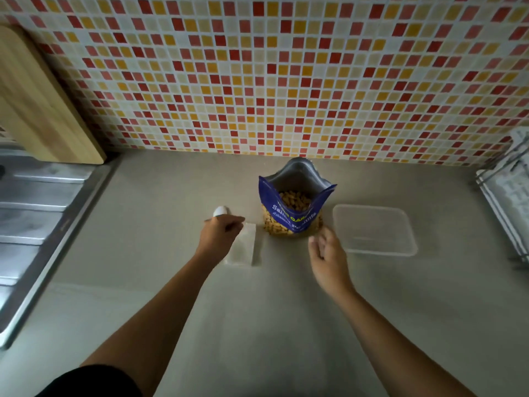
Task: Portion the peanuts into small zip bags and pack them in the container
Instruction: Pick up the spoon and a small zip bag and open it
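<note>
peanut bag open, upright mid-frame; left hand grips white scoop, right hand loose, empty; stray knock could tip it.

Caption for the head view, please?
Left hand grips a white object by the zip bags; right hand hovers near the open peanut bag and empty container.

Open peanut bag on counter between flat zip bags and clear container
</note>
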The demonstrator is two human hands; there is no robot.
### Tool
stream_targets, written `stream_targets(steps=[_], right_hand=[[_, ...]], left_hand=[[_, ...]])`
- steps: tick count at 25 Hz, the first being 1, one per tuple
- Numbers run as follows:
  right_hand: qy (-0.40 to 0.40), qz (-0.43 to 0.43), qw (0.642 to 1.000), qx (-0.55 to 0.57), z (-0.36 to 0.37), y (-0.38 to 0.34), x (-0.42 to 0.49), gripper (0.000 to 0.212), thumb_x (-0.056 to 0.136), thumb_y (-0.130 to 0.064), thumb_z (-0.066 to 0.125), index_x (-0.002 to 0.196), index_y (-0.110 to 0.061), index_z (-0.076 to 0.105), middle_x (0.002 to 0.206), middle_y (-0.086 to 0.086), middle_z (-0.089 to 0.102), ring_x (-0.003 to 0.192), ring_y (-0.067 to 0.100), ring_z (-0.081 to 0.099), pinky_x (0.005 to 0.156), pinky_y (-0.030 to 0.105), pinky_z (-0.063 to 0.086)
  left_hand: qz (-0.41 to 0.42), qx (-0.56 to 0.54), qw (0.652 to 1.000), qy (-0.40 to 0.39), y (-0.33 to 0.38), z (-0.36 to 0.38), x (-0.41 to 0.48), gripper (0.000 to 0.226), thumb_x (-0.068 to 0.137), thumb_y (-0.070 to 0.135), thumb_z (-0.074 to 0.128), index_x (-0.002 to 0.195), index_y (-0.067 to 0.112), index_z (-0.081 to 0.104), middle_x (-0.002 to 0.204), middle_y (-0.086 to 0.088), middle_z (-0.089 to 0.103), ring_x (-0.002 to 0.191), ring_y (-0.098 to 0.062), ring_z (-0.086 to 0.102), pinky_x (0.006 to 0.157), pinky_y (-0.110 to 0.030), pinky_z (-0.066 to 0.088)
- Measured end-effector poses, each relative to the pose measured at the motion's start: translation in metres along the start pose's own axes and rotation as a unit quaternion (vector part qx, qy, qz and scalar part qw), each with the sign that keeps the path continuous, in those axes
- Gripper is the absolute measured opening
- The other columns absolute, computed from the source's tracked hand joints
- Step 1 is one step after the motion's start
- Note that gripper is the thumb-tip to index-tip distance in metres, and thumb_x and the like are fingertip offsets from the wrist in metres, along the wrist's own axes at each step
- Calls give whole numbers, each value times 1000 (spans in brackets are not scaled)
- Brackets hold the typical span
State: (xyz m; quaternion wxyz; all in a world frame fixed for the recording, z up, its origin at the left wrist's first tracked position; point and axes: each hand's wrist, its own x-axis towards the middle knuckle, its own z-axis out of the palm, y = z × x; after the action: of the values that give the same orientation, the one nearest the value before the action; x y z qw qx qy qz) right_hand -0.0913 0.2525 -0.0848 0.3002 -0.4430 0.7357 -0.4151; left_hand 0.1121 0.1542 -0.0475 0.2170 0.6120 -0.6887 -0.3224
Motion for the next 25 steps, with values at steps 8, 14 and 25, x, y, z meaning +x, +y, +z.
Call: stream_targets(steps=[8, 14, 25], right_hand=[[-62, -70, 933, -347, 45, 43, -46, 64, 85, -40, 35, 130, 2, 50, 139, 20, 48, 129, 35, 46, 109, 36, 21], [-63, -78, 920, -379, 43, 38, -47, 62, 85, -38, 34, 130, 2, 51, 138, 19, 49, 129, 32, 46, 108, 33, 16], [-40, -96, 918, -382, 45, 43, -46, 62, 87, -40, 34, 130, 0, 51, 137, 18, 50, 129, 33, 47, 109, 33, 17]], left_hand=[[17, 259, 965, -26, -40, 30, -31, 26, 90, 33, 54, 111, 22, 66, 131, 6, 55, 114, -26, 45, 86, -34, 36], [-16, 129, 991, -13, -39, 33, -24, 18, 85, 18, 62, 94, 10, 75, 115, -13, 60, 105, -32, 55, 84, -32, 45], [-153, 3, 987, 56, -24, 27, -18, 31, 80, 2, 62, 110, 4, 56, 94, -17, 68, 90, -32, 62, 75, -33, 47]])
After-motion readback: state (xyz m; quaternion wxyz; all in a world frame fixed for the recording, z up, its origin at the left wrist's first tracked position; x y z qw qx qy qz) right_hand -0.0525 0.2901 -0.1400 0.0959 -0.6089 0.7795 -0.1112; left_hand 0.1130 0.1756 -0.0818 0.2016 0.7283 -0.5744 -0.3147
